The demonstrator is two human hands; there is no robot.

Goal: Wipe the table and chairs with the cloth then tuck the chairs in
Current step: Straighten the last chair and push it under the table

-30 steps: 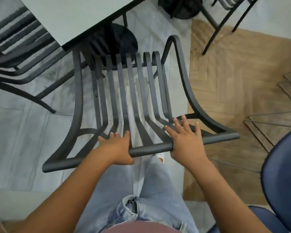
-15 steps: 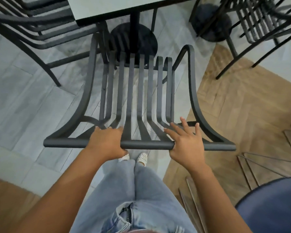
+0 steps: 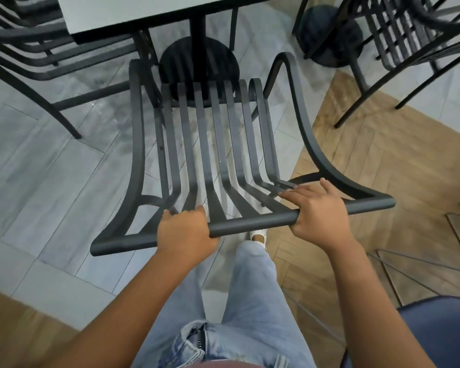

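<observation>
A black metal slatted chair [image 3: 218, 144] stands in front of me, its seat pointing at the grey table [image 3: 144, 11] and its round black pedestal base [image 3: 197, 62]. My left hand [image 3: 183, 232] grips the chair's top back rail, fingers curled over it. My right hand [image 3: 316, 211] rests on the same rail further right, its fingers stretched straight forward over the slats. The front of the seat lies just short of the table edge. No cloth is in view.
Another black chair [image 3: 24, 49] stands left of the table, and one more [image 3: 409, 35] at the top right beside a second pedestal base [image 3: 329, 35]. A blue seat [image 3: 436, 328] is at my right hip. Thin wire frames [image 3: 409, 261] lie on the wooden floor.
The chair has slid forward toward the table and swung round to face the pedestal squarely. Both hands stay on the back rail.
</observation>
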